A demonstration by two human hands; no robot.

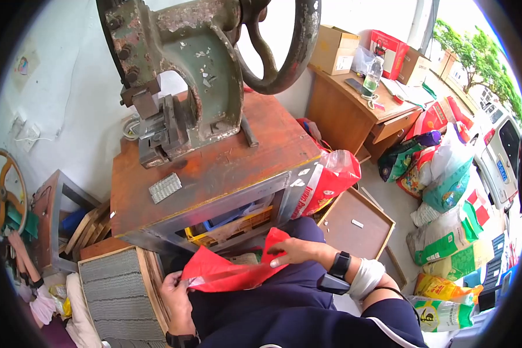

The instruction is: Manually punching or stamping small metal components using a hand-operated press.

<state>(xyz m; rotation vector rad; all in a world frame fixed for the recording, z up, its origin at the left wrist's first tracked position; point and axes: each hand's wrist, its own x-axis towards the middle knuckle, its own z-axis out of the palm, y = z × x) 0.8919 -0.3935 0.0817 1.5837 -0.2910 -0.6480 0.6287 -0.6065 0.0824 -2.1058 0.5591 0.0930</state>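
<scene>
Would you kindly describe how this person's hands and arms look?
The bare left hand has a black wristband. Behind the bare right hand sit another black band, a dark block, a whitish wrap, a dark cord and a white-piped navy sleeve.

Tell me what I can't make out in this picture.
All in the head view:
- Red piece between left hand and right hand: bag or sheet, unclear; its folds hide this.
- Large wheel: top cut off by the upper edge.
- Yellow crate: full contents hidden under the tabletop.
- Other person: mostly cut off by the dark rim.
</scene>
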